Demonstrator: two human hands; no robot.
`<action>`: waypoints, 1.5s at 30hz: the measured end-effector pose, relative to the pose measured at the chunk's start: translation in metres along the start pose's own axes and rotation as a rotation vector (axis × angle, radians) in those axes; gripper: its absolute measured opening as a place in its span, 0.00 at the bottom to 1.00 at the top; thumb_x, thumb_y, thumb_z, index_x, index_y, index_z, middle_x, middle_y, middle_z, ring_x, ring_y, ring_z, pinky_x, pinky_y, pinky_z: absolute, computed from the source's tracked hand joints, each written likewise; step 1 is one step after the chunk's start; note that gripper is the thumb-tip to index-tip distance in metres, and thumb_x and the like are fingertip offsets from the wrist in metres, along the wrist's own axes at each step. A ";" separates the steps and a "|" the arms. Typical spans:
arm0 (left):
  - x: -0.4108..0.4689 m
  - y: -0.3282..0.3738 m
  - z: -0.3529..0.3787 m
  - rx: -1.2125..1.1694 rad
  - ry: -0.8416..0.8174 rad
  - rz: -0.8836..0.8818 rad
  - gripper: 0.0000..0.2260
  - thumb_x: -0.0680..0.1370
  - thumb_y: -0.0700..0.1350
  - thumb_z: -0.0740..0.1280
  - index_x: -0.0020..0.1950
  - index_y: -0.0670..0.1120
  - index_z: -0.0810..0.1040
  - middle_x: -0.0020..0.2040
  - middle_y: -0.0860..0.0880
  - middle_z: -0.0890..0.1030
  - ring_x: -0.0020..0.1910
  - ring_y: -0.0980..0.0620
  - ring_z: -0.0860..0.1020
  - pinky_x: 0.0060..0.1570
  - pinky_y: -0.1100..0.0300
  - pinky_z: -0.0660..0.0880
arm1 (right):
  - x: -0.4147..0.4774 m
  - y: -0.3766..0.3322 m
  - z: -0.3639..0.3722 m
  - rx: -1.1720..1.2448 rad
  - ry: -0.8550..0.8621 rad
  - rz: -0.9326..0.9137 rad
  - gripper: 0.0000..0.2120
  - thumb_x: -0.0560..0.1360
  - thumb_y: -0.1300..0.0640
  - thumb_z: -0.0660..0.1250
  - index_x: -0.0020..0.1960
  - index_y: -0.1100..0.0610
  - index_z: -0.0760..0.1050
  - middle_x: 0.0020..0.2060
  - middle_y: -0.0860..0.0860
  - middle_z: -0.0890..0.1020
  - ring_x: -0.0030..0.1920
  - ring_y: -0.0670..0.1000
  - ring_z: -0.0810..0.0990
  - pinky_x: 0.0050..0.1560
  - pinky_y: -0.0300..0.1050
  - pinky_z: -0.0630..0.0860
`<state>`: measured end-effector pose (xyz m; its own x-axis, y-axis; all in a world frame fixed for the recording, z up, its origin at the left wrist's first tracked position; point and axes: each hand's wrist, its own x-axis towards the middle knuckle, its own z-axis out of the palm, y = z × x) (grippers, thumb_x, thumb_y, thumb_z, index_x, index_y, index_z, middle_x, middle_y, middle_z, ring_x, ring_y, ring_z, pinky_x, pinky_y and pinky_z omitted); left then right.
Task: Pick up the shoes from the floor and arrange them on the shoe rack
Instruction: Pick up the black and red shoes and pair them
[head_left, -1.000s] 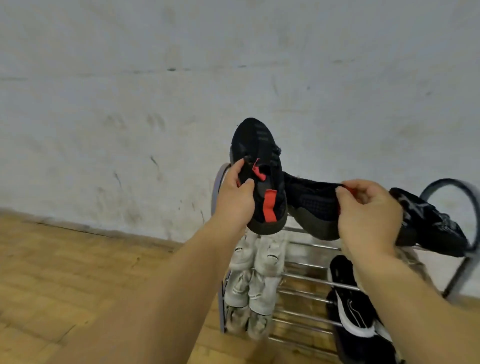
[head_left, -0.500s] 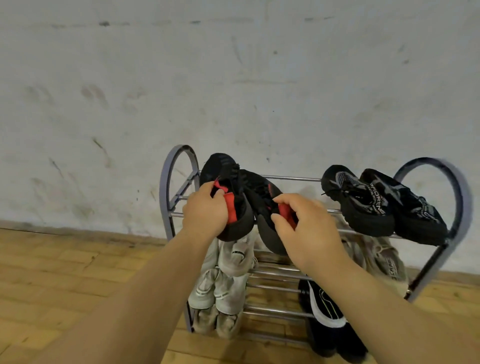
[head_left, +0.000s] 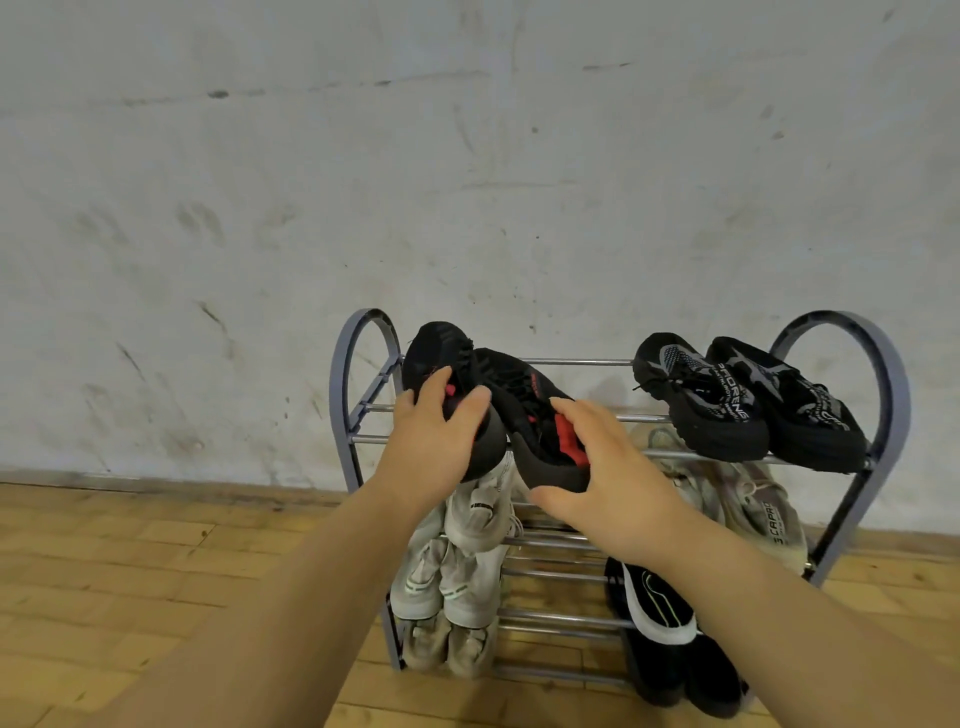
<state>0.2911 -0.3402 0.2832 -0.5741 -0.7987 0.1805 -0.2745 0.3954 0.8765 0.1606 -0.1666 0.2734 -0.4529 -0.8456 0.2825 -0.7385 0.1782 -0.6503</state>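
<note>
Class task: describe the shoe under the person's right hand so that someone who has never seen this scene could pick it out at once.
Find the metal shoe rack against the wall and look along its top shelf. At the left end lie two black shoes, one under each hand; take the inner one, under the right hand. Its red patches set it apart from the black-and-grey pair at the right end.
</note>
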 end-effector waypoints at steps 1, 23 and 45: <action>-0.005 0.001 0.001 0.038 -0.036 0.020 0.35 0.76 0.68 0.64 0.81 0.60 0.60 0.77 0.48 0.63 0.72 0.47 0.70 0.70 0.51 0.68 | 0.000 0.001 -0.001 0.007 0.008 0.008 0.44 0.69 0.42 0.75 0.79 0.40 0.56 0.65 0.39 0.66 0.64 0.43 0.73 0.64 0.47 0.75; 0.011 -0.027 -0.032 0.539 0.017 0.160 0.31 0.79 0.53 0.66 0.81 0.53 0.61 0.75 0.49 0.68 0.75 0.44 0.64 0.71 0.46 0.69 | 0.014 0.017 0.005 -0.018 0.256 0.185 0.41 0.71 0.37 0.73 0.78 0.45 0.61 0.67 0.44 0.74 0.65 0.48 0.74 0.66 0.53 0.75; -0.002 -0.052 -0.062 0.390 0.042 0.015 0.30 0.82 0.62 0.60 0.83 0.60 0.55 0.82 0.55 0.32 0.82 0.42 0.46 0.77 0.44 0.57 | 0.043 -0.021 0.058 -0.067 0.299 0.147 0.38 0.75 0.39 0.69 0.80 0.47 0.58 0.70 0.47 0.71 0.69 0.52 0.71 0.66 0.52 0.74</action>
<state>0.3548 -0.3874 0.2647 -0.5506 -0.8061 0.2169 -0.5436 0.5434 0.6396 0.1859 -0.2359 0.2583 -0.6759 -0.6251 0.3903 -0.6812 0.3278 -0.6546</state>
